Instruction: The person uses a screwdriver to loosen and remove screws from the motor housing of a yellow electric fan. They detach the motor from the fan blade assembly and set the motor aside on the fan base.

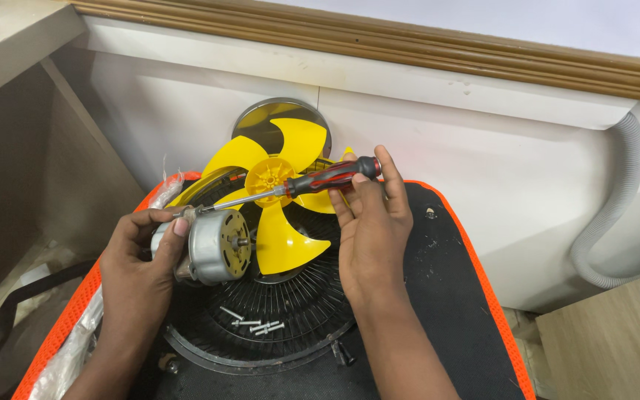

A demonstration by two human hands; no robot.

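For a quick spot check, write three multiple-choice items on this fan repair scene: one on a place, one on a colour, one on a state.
1. Where do the loose screws lie?
A. on the black grille
B. on the wooden floor
C. in the left hand

2. What colour is the fan blade?
A. blue
B. yellow
C. white

3. What does the right hand hold?
A. nothing
B. the motor
C. the screwdriver

Key: 1 A, they rest on the grille's ribs; 2 B, all its blades are yellow; 3 C, fingers wrap its red-black handle.
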